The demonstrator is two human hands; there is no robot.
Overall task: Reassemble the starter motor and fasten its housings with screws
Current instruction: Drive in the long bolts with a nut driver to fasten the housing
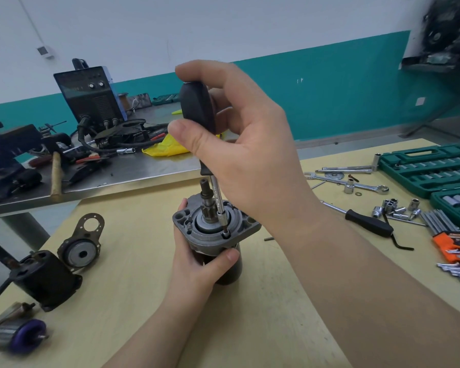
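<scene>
The starter motor (213,229) stands upright on the wooden table (149,288), grey flanged housing on top, dark body below, its shaft pointing up. My left hand (197,264) grips the dark body from the left, thumb across the front. My right hand (239,144) holds a black-handled screwdriver (197,110) upright above the motor. The driver's tip sits on a screw (225,233) in the flange's front hole.
A second black motor housing (48,280), an end cover (81,251) and an armature (19,335) lie at the left. Green socket cases (433,168), wrenches, loose sockets (393,208) and hex keys (452,235) fill the right. A metal bench (122,168) with a welder stands behind.
</scene>
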